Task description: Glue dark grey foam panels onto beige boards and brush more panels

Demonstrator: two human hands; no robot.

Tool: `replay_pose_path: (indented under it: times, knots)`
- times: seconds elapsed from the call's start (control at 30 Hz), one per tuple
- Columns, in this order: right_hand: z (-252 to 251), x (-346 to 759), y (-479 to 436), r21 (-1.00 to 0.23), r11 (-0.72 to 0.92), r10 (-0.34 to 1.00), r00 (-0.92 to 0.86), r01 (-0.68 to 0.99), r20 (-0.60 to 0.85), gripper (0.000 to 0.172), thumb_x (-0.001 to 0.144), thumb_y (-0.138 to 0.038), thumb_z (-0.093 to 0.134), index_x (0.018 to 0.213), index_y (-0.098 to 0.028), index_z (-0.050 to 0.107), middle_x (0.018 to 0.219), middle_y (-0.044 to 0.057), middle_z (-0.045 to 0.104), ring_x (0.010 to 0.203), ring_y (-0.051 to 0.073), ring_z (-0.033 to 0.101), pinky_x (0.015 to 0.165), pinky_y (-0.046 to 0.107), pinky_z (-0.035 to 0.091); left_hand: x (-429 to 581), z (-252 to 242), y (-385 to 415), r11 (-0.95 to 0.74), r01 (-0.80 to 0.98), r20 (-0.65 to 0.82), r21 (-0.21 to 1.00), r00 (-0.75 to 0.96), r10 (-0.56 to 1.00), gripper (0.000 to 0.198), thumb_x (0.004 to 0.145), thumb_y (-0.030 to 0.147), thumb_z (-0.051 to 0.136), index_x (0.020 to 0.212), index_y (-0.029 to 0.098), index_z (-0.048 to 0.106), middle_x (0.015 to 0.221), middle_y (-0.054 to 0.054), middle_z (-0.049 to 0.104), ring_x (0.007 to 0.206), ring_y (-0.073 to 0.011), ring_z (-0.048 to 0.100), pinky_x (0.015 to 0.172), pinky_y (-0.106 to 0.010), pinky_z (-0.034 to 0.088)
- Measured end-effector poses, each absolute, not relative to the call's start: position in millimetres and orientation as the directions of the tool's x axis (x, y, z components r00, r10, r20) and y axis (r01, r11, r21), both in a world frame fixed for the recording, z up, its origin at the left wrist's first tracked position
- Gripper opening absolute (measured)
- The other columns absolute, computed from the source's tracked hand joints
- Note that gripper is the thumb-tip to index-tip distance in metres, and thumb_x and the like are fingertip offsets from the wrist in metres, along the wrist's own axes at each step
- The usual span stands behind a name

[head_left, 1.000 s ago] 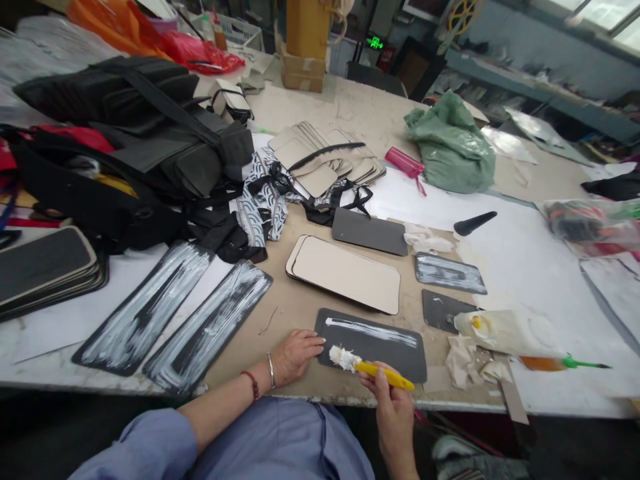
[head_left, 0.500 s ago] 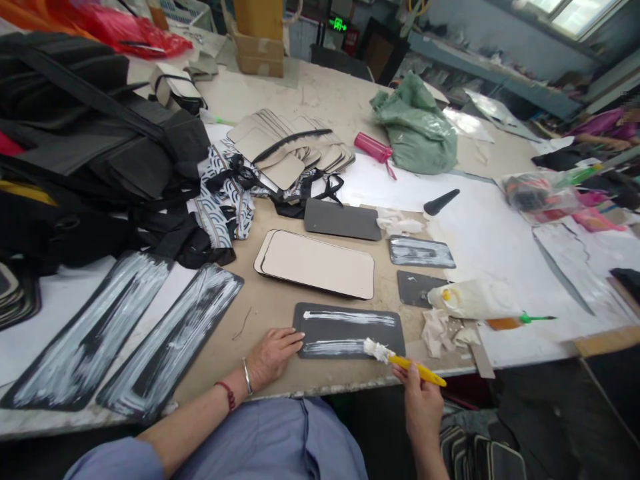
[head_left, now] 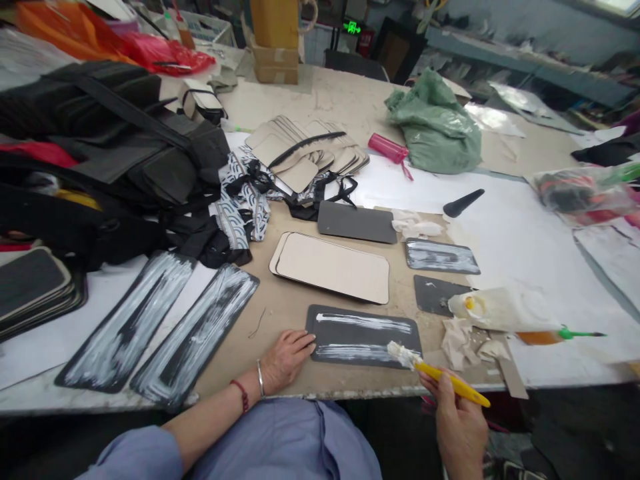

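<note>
My left hand lies flat at the table's front, fingertips at the left edge of a dark grey panel. White paste forms one stripe along the panel's top and another along its bottom. My right hand grips a yellow-handled brush, whose paste-covered bristles touch the panel near its lower right corner. Behind it lie stacked beige panels and a plain dark panel. To the left, two long dark panels carry white smears. A smaller smeared panel sits at the right.
A white container lies on its side at the right, partly over a small dark panel, near crumpled scraps. Black bags crowd the left. A green plastic bag and a pink roll stand farther back.
The brush has moved slightly right along the lower stripe. My left hand keeps its place at the panel's edge. The view has turned left, so things appear shifted right.
</note>
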State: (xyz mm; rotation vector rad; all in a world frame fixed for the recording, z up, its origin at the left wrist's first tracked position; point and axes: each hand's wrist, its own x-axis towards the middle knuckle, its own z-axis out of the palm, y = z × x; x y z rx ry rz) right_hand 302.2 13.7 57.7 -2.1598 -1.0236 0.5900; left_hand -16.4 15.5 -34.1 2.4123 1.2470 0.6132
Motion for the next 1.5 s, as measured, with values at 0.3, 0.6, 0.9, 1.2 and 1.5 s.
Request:
replay_pose_path:
  times: [0.3, 0.6, 0.9, 1.2, 1.5]
  knots:
    - [38, 174, 42, -0.892, -0.024, 0.993, 0.114, 0.452, 0.031, 0.03, 0.08, -0.043, 0.05, 0.092, -0.019, 0.062, 0.094, 0.009, 0.064, 0.08, 0.02, 0.062, 0.08, 0.039, 0.049, -20, -34, 14, -0.525, 0.648, 0.205, 0.552, 0.505, 0.839, 0.04, 0.076, 0.01, 0.042, 0.115, 0.015, 0.052, 0.115, -0.01, 0.059, 0.108, -0.0218, 0.049, 0.088, -0.041, 0.04]
    - [36, 172, -5, -0.831, 0.189, 0.98, -0.156, 0.522, 0.125, 0.022, 0.082, -0.027, 0.05, 0.1, -0.023, 0.061, 0.096, 0.006, 0.066, 0.091, 0.019, 0.061, 0.08, 0.037, 0.05, -19, -39, 14, -0.529, 0.658, 0.219, 0.537, 0.497, 0.84, 0.035, 0.08, 0.012, 0.041, 0.112, 0.015, 0.053, 0.116, -0.007, 0.06, 0.106, -0.0222, 0.051, 0.087, -0.039, 0.039]
    - [30, 237, 16, -0.708, -0.141, 0.952, 0.29, 0.692, 0.094, 0.042, 0.081, -0.052, 0.043, 0.09, -0.015, 0.062, 0.086, 0.01, 0.067, 0.081, 0.022, 0.063, 0.079, 0.036, 0.047, -20, -41, 13, -0.557, 0.658, 0.269, 0.507, 0.493, 0.827, 0.039, 0.076, 0.007, 0.043, 0.112, 0.016, 0.054, 0.112, -0.008, 0.061, 0.105, -0.0211, 0.051, 0.086, -0.039, 0.038]
    - [36, 301, 31, -0.673, -0.38, 0.831, 0.554, 0.634, 0.052, 0.061, 0.076, -0.064, 0.037, 0.095, -0.011, 0.061, 0.07, 0.01, 0.068, 0.073, 0.025, 0.065, 0.071, 0.034, 0.048, 0, -21, 21, -0.491, 0.747, 0.239, 0.448, 0.428, 0.871, 0.012, 0.077, 0.025, 0.057, 0.085, 0.017, 0.059, 0.092, -0.007, 0.064, 0.087, -0.0214, 0.052, 0.076, -0.037, 0.04]
    - [32, 331, 63, -0.566, 0.01, 0.92, 0.215, 0.824, 0.328, 0.038, 0.085, -0.045, 0.039, 0.092, -0.014, 0.059, 0.088, 0.011, 0.065, 0.081, 0.021, 0.062, 0.076, 0.037, 0.049, 5, -26, 19, -0.529, 0.767, 0.341, 0.362, 0.419, 0.841, 0.014, 0.082, 0.024, 0.049, 0.086, 0.016, 0.059, 0.092, -0.008, 0.064, 0.088, -0.0211, 0.052, 0.076, -0.035, 0.041]
